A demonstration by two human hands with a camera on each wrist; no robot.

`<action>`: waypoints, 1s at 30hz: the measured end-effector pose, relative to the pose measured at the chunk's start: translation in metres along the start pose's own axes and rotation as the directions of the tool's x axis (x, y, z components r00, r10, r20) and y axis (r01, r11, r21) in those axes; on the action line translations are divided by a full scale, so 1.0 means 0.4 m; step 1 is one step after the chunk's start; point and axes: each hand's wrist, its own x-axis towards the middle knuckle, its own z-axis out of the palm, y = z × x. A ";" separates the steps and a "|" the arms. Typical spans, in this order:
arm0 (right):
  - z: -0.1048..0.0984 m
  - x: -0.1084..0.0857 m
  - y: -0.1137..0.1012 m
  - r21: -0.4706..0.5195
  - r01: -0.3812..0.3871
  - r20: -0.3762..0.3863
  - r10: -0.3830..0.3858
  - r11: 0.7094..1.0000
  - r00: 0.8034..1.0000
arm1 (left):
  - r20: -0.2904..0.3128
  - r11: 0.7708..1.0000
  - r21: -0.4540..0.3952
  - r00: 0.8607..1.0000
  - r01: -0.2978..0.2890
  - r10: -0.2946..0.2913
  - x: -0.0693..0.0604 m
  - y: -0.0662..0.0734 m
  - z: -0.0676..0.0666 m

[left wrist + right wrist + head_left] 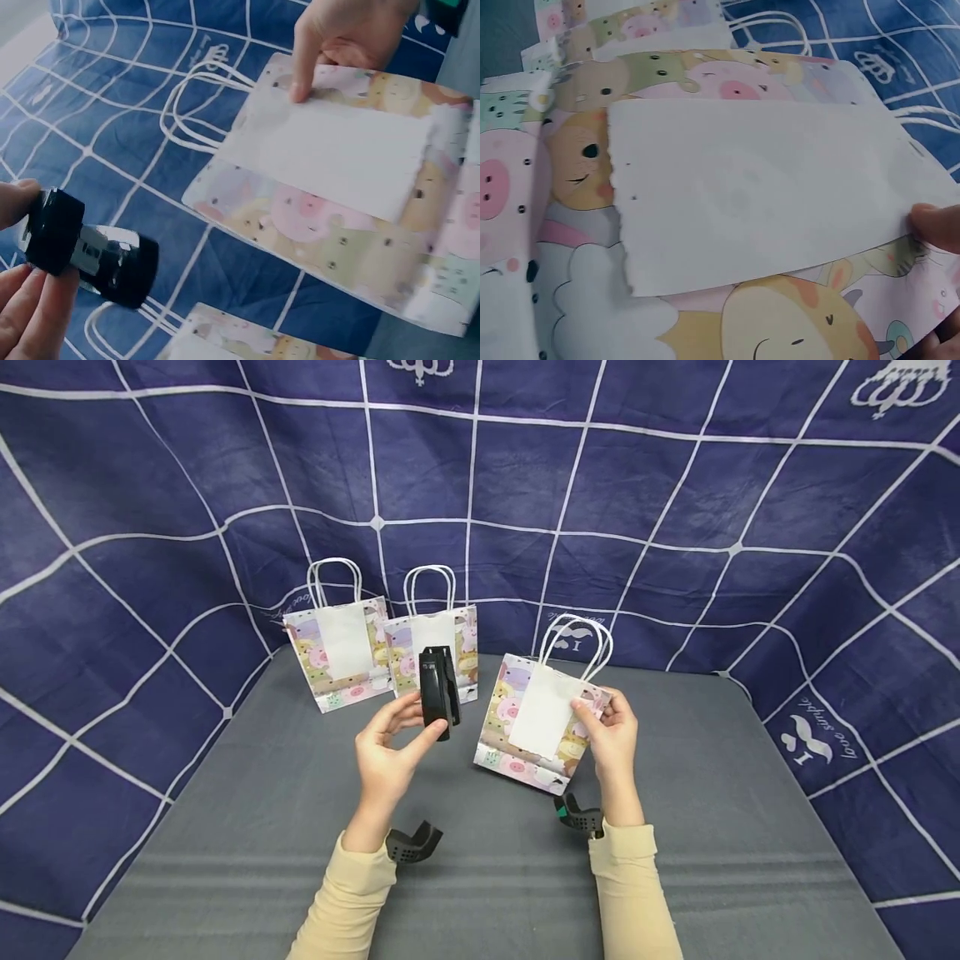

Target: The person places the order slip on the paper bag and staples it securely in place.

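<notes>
My left hand (pixel 386 756) grips a black stapler (pixel 435 692) between thumb and fingers, holding it upright in front of the middle bag. In the left wrist view the stapler (pixel 90 244) shows end-on at the lower left. My right hand (pixel 615 735) pinches the upper right edge of a paper gift bag (pixel 517 714) printed with cartoon animals. This bag is tilted and has white twisted handles. A blank white paper (pixel 542 712) lies against its front; the right thumb presses on the paper's edge. In the right wrist view the white paper (pixel 757 187) has a ragged lower edge.
Two similar gift bags stand at the back left: one farther left (pixel 345 652), another in the middle (pixel 433 635), each with a white paper on its front. A grey tabletop (pixel 495 877) lies below. Blue cloth with white lines (pixel 525 485) hangs behind and at both sides.
</notes>
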 end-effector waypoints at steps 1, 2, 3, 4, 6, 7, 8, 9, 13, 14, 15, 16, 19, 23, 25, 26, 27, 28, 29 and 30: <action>0.000 0.010 0.002 0.012 -0.002 -0.007 0.002 1.000 1.000 | 0.000 1.000 -0.002 1.000 0.008 -0.008 0.001 0.004 0.000; 0.000 0.021 0.003 0.027 -0.002 -0.013 0.003 1.000 1.000 | 0.000 1.000 -0.002 1.000 0.015 -0.015 0.001 0.008 0.001; 0.000 0.031 0.003 0.034 -0.003 -0.016 0.003 0.999 1.000 | 0.002 1.000 0.001 1.000 0.022 -0.022 0.002 0.012 0.002; 0.000 0.042 0.004 0.038 -0.005 -0.017 0.006 0.999 1.000 | 0.004 1.000 0.000 1.000 0.027 -0.027 0.003 0.017 0.003; 0.001 0.063 0.008 0.047 -0.015 -0.014 0.015 0.999 1.000 | 0.001 0.999 0.010 0.999 0.045 -0.045 0.004 0.028 0.004; 0.001 0.072 0.010 0.045 -0.019 -0.007 0.019 0.999 1.000 | -0.003 0.998 0.018 0.998 0.058 -0.058 0.004 0.033 0.004; 0.002 0.080 0.011 0.040 -0.021 0.003 0.021 0.999 1.000 | -0.007 0.997 0.028 0.997 0.076 -0.076 0.003 0.034 0.002; 0.002 0.089 0.014 0.033 -0.024 0.012 0.023 0.999 1.000 | -0.009 0.995 0.037 0.995 0.096 -0.096 0.003 0.034 0.001; 0.004 0.114 0.021 0.011 -0.026 0.056 0.025 1.000 0.998 | -0.011 0.984 0.069 0.986 0.165 -0.164 -0.003 0.028 -0.006; 0.004 0.119 0.023 0.005 -0.026 0.067 0.026 1.000 0.997 | -0.010 0.980 0.074 0.983 0.183 -0.182 -0.005 0.025 -0.009; 0.005 0.124 0.025 0.001 -0.028 0.077 0.028 1.000 0.997 | -0.011 0.977 0.075 0.980 0.200 -0.200 -0.007 0.022 -0.012; 0.005 0.128 0.027 -0.003 -0.030 0.084 0.030 1.000 0.996 | -0.015 0.973 0.080 0.976 0.218 -0.218 -0.009 0.018 -0.015; 0.004 0.142 0.033 -0.012 -0.036 0.092 0.037 0.999 0.995 | -0.029 0.957 0.086 0.961 0.277 -0.276 -0.017 0.009 -0.027; 0.003 0.160 0.040 -0.006 -0.040 0.102 0.041 0.999 0.994 | -0.049 0.934 0.089 0.938 0.347 -0.344 -0.027 -0.004 -0.041; 0.002 0.170 0.042 -0.003 -0.037 0.110 0.037 0.999 0.993 | -0.056 0.925 0.084 0.929 0.371 -0.367 -0.033 -0.010 -0.046; 0.002 0.175 0.043 -0.004 -0.035 0.114 0.035 0.999 0.993 | -0.058 0.921 0.082 0.924 0.381 -0.377 -0.036 -0.014 -0.049; 0.002 0.180 0.045 -0.005 -0.032 0.115 0.032 0.999 0.993 | -0.059 0.917 0.081 0.921 0.390 -0.386 -0.039 -0.018 -0.051; 0.002 0.185 0.046 -0.001 -0.031 0.117 0.031 1.000 0.993 | -0.061 0.914 0.079 0.917 0.398 -0.394 -0.042 -0.022 -0.052; 0.002 0.190 0.048 0.003 -0.031 0.115 0.030 1.000 0.993 | -0.061 0.911 0.079 0.915 0.404 -0.400 -0.046 -0.027 -0.054; 0.003 0.196 0.050 0.001 -0.031 0.113 0.031 1.000 0.993 | -0.062 0.908 0.081 0.911 0.411 -0.407 -0.050 -0.031 -0.056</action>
